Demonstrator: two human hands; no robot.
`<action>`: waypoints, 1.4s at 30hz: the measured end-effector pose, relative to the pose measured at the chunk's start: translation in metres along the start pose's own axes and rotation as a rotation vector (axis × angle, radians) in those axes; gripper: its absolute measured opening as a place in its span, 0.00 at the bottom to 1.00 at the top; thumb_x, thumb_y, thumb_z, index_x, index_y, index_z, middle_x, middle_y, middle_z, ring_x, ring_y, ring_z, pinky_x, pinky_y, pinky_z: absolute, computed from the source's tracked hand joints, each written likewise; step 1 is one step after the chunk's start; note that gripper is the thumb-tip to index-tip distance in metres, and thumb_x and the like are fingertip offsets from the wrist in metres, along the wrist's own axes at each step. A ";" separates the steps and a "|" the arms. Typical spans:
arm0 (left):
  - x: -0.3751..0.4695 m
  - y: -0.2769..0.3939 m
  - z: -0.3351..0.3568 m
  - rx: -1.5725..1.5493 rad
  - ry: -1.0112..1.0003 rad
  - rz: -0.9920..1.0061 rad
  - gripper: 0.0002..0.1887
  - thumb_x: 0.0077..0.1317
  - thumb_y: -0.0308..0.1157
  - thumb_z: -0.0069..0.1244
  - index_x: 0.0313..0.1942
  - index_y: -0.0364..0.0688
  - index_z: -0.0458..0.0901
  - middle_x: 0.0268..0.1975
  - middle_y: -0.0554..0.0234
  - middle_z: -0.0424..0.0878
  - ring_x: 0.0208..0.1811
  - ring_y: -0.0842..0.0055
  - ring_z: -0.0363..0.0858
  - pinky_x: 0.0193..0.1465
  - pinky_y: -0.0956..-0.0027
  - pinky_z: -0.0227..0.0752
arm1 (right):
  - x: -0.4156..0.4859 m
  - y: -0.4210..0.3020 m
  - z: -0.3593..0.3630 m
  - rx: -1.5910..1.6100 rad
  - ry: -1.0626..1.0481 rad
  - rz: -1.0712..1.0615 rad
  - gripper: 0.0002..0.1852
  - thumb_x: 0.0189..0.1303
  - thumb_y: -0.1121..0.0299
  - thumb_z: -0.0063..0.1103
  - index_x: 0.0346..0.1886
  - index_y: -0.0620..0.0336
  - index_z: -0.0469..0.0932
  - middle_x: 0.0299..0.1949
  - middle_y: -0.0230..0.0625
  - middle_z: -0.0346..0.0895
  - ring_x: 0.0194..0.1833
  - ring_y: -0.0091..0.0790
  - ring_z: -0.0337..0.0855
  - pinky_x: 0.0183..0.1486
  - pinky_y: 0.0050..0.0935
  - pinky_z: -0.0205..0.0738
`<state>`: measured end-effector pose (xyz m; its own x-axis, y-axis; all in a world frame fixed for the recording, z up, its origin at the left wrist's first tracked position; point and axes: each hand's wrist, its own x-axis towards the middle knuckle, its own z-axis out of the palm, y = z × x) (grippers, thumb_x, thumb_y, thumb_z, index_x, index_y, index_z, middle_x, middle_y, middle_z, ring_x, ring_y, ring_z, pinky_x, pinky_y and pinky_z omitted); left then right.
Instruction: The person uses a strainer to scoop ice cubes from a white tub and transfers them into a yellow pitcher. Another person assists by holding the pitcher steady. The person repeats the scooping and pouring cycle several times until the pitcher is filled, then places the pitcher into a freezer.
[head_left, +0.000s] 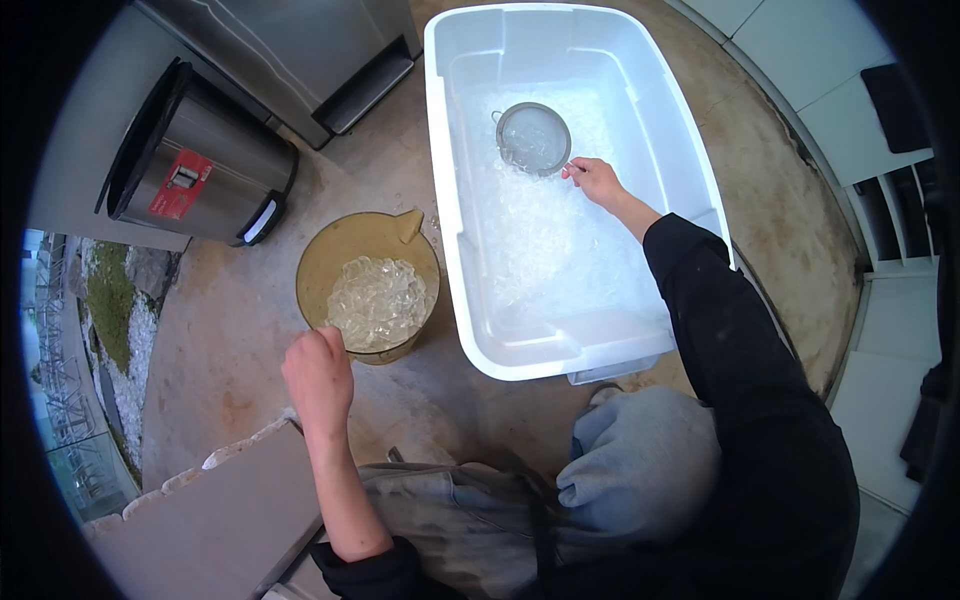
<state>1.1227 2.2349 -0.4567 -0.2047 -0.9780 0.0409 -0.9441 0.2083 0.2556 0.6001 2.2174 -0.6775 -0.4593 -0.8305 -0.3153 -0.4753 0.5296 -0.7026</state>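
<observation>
My right hand grips the short handle end of a round mesh strainer, held over ice inside a large white plastic tub. Some clear ice pieces lie in the strainer. Loose ice covers much of the tub's floor. To the left of the tub, an amber plastic pitcher with a spout stands on the floor, partly filled with ice cubes. My left hand is closed at the pitcher's near left rim, where its handle would be; the fingers hide what they grip.
A steel pedal bin with a black lid stands at the upper left, beside a stainless steel appliance. A grey slab with a rough edge is at the lower left. White cabinets line the right side.
</observation>
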 end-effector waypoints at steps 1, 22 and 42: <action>0.000 0.001 -0.001 -0.003 -0.004 -0.007 0.17 0.74 0.32 0.46 0.29 0.29 0.80 0.35 0.33 0.84 0.40 0.36 0.81 0.44 0.38 0.72 | -0.004 -0.001 0.001 0.033 -0.010 -0.015 0.15 0.80 0.57 0.59 0.45 0.55 0.90 0.31 0.34 0.81 0.35 0.29 0.79 0.43 0.34 0.75; -0.004 -0.015 0.013 0.030 0.000 0.087 0.15 0.73 0.33 0.46 0.30 0.34 0.81 0.34 0.35 0.84 0.39 0.37 0.82 0.43 0.38 0.74 | -0.147 -0.064 -0.065 -0.577 0.061 0.022 0.22 0.81 0.49 0.53 0.43 0.57 0.88 0.36 0.46 0.89 0.42 0.53 0.90 0.45 0.51 0.81; 0.004 -0.013 0.008 0.008 -0.086 -0.065 0.18 0.77 0.36 0.46 0.33 0.30 0.81 0.36 0.31 0.83 0.42 0.34 0.81 0.45 0.38 0.73 | -0.194 -0.084 -0.114 -0.672 0.212 -0.231 0.15 0.72 0.55 0.62 0.35 0.55 0.89 0.28 0.40 0.87 0.32 0.46 0.88 0.36 0.46 0.80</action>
<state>1.1322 2.2288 -0.4681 -0.1645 -0.9846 -0.0584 -0.9579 0.1453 0.2478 0.6436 2.3542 -0.4846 -0.3943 -0.9185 -0.0289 -0.9032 0.3931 -0.1725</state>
